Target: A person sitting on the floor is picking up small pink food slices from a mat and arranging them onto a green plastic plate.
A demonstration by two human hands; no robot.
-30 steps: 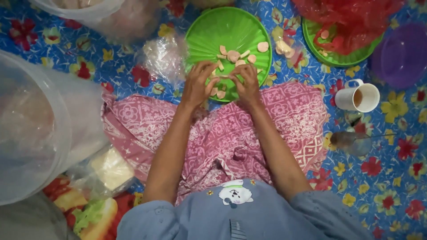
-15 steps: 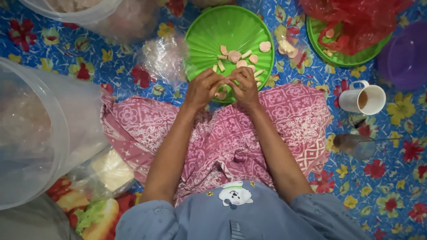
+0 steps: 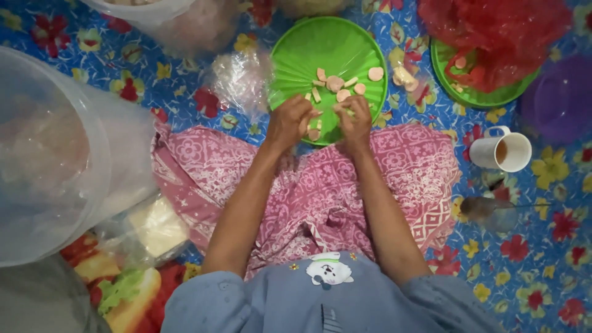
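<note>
Little has been changed since half a second ago: both hands are kept at the near edge of the green plate (image 3: pixel 308 52), and only the view has been shifted slightly.

From the head camera, the left hand (image 3: pixel 288 120) and the right hand (image 3: pixel 356 120) are seen close together over the near rim of this plate. The fingers of both hands are curled inward, and a small pale piece (image 3: pixel 325 113) seems to be pinched between them; how firmly it is gripped cannot be told. More pale slices (image 3: pixel 336 83) are spread on the plate beyond the hands, and one round pinkish slice (image 3: pixel 375 73) lies toward the plate's right side.

A crumpled clear plastic bag (image 3: pixel 243 77) is placed just left of the plate. To the right of the plate, a second green plate (image 3: pixel 475 95) is covered by red plastic (image 3: pixel 499 31). A white cup (image 3: pixel 502 151) stands well to the right of the hands. Under both forearms a pink patterned cloth (image 3: pixel 320 197) is laid. A large clear plastic container (image 3: pixel 55 154) is seen far left of the plate.
</note>
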